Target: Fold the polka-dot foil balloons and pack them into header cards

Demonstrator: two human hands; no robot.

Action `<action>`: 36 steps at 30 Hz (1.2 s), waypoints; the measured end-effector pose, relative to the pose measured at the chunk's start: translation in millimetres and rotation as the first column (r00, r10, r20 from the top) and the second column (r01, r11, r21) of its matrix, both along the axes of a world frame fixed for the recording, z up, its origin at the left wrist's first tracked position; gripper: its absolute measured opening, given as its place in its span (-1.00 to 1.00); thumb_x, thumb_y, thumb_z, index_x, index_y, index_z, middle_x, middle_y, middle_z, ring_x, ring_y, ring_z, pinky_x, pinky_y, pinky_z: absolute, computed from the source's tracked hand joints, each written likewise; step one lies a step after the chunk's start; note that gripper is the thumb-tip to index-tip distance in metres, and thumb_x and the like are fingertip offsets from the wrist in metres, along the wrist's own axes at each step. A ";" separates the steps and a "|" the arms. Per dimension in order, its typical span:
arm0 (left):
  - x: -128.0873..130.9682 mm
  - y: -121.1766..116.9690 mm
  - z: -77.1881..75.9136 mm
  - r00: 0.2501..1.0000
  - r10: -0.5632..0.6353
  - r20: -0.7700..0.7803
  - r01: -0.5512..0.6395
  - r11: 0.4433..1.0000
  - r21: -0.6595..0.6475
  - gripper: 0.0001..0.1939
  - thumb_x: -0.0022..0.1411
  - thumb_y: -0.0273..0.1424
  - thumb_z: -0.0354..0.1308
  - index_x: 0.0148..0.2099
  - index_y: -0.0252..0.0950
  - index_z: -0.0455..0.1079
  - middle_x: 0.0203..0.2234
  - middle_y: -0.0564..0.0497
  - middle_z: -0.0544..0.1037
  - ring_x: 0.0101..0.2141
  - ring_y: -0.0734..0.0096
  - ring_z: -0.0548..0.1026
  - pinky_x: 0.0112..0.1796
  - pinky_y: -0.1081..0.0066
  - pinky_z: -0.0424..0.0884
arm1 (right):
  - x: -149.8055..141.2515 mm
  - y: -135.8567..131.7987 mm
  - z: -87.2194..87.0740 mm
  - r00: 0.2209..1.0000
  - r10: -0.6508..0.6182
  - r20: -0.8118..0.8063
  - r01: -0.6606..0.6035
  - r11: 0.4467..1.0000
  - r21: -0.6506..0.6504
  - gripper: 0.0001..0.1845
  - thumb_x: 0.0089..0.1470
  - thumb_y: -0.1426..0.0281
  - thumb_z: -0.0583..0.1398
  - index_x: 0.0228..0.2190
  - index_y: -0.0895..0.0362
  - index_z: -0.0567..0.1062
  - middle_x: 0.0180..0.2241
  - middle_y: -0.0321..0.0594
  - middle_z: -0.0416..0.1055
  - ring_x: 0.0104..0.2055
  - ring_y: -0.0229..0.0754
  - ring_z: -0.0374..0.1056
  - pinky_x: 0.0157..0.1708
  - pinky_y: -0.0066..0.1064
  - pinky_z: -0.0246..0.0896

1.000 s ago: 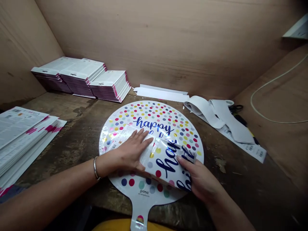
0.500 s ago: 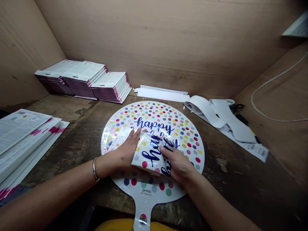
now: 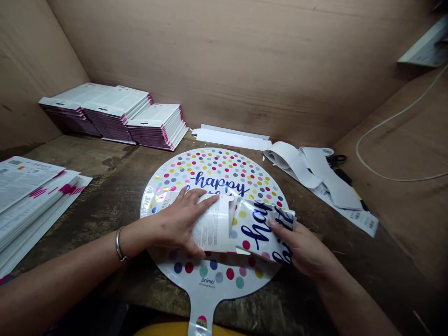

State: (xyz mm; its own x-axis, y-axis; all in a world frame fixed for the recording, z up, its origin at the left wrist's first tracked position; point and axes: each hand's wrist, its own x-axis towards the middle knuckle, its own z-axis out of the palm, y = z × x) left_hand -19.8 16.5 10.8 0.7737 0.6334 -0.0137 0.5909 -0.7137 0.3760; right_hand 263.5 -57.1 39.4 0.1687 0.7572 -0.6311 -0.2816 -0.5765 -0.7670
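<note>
Under both hands lies a large round foil balloon point(image 3: 224, 168), flat, white with coloured dots and blue "happy" lettering; its neck points toward me. A white printed paper packet point(image 3: 212, 228) rests across its middle. My left hand point(image 3: 178, 217) spans the packet, thumb at the near edge and fingers toward the far edge. The packet's right end gapes a little. My right hand point(image 3: 303, 245) pinches the right end of a folded foil balloon point(image 3: 259, 228) with the same print. This folded piece meets the packet's mouth; whether its left end is inside is hidden.
Stacks of printed packets point(image 3: 112, 102) stand along the back left, and another pile point(image 3: 38, 200) lies at the left edge. White paper strips point(image 3: 233, 137) lie against the back wall. At right are a curled label roll point(image 3: 297, 163) and black scissors point(image 3: 336, 160).
My right hand has moved right with the folded foil balloon, uncovering the packet's printed face and its gaping end. My left hand has spread over the packet. The view has shifted slightly.
</note>
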 end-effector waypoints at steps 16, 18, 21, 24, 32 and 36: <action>4.8 -7.1 -3.2 0.998 -0.063 0.002 0.062 0.998 0.031 0.29 -0.36 0.14 0.29 0.34 -0.20 -0.20 0.19 -0.30 0.03 0.19 -0.25 -0.05 0.12 -0.19 -0.26 | -23.4 5.0 -19.9 0.770 0.486 0.413 -0.499 0.862 -0.083 -0.74 -0.02 0.25 0.17 -0.59 0.13 0.29 -0.78 -0.41 0.28 -0.80 -0.40 0.13 -0.79 -0.59 0.07; 11.7 -9.9 -0.7 0.994 -0.102 0.029 0.101 0.994 0.036 0.29 -0.37 0.10 0.32 0.34 -0.19 -0.19 0.19 -0.30 0.05 0.19 -0.25 -0.04 0.12 -0.19 -0.27 | -39.8 6.4 -24.1 0.682 0.545 0.489 -0.574 0.812 -0.105 -0.78 0.01 0.31 0.09 -0.59 0.14 0.33 -0.75 -0.38 0.31 -0.82 -0.39 0.12 -0.83 -0.56 0.01; 18.0 -11.1 0.9 0.989 -0.135 0.053 0.134 0.991 0.012 0.29 -0.38 0.07 0.35 0.34 -0.18 -0.17 0.19 -0.29 0.07 0.19 -0.25 -0.03 0.12 -0.19 -0.24 | -53.6 7.5 -19.7 0.601 0.585 0.545 -0.648 0.755 -0.096 -0.86 -0.08 0.42 0.13 -0.61 0.15 0.41 -0.69 -0.32 0.38 -0.73 -0.31 0.24 -0.74 -0.51 0.11; 12.6 -8.2 1.0 0.983 -0.183 0.018 0.183 0.982 -0.043 0.27 -0.41 0.09 0.35 0.32 -0.15 -0.10 0.25 -0.29 -0.02 0.21 -0.30 -0.09 0.12 -0.21 -0.24 | -42.5 6.1 -12.6 0.398 0.423 0.814 -0.728 0.686 0.000 -0.85 -0.02 0.41 0.15 -0.53 0.14 0.51 -0.48 -0.19 0.50 -0.40 -0.14 0.42 -0.40 -0.34 0.33; -10.6 -22.1 8.9 0.983 -0.180 -0.037 0.176 0.980 -0.091 -0.41 0.17 -0.32 0.11 0.25 -0.04 0.09 0.24 -0.03 0.11 0.24 -0.02 -0.03 0.13 -0.20 -0.26 | -32.5 -24.2 -39.3 -0.141 -0.055 0.988 -0.907 0.406 -0.107 -0.57 0.14 0.48 0.04 0.05 0.19 0.37 0.09 -0.05 0.31 0.13 0.03 0.20 0.04 -0.06 0.23; -2.5 -35.5 -3.2 0.997 -0.055 0.057 0.061 0.993 -0.104 -0.36 0.12 -0.04 0.14 0.20 -0.15 0.18 0.25 -0.10 0.09 0.24 -0.08 -0.06 0.13 -0.20 -0.19 | -52.3 -34.4 -28.6 -0.098 -0.116 0.988 -0.895 0.444 -0.037 -0.70 0.13 0.49 0.05 -0.16 0.22 0.52 -0.13 0.01 0.48 -0.13 0.03 0.39 -0.15 -0.06 0.37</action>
State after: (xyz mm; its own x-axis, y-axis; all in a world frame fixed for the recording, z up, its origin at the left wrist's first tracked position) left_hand -22.3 -19.0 7.6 0.8104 0.5848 -0.0352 0.5264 -0.7005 0.4818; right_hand 211.3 -91.4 10.9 -0.4200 0.8773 0.2323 0.8772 0.4580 -0.1439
